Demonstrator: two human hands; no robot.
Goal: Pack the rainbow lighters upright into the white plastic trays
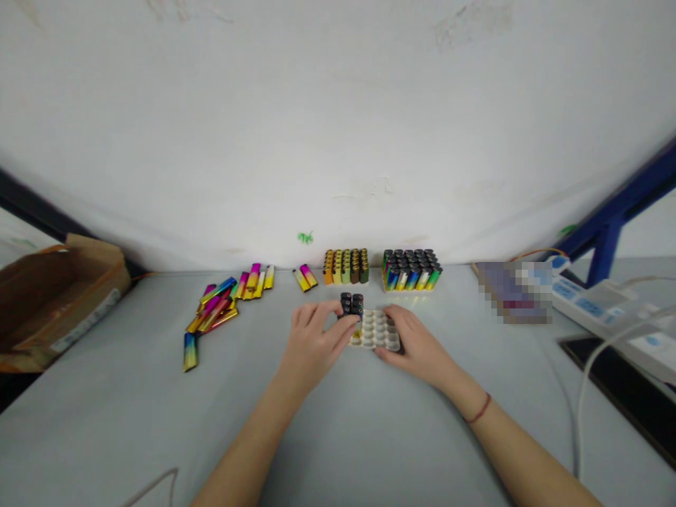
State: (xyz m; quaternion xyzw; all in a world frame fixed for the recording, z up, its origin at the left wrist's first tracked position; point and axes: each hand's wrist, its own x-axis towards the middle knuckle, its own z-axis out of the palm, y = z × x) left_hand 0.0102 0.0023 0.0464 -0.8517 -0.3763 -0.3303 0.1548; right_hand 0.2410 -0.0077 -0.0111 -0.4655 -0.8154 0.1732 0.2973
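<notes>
A white plastic tray with round sockets lies on the grey table in front of me. Several lighters with black tops stand in its far left corner. My left hand curls around those lighters and the tray's left edge. Resting on the right side of the tray is my right hand, fingers bent over its edge. A loose pile of multicoloured lighters lies to the left.
Two filled trays of lighters stand by the wall. A cardboard box sits at far left. A power strip with cables and a dark slab occupy the right. A blue frame post rises at right.
</notes>
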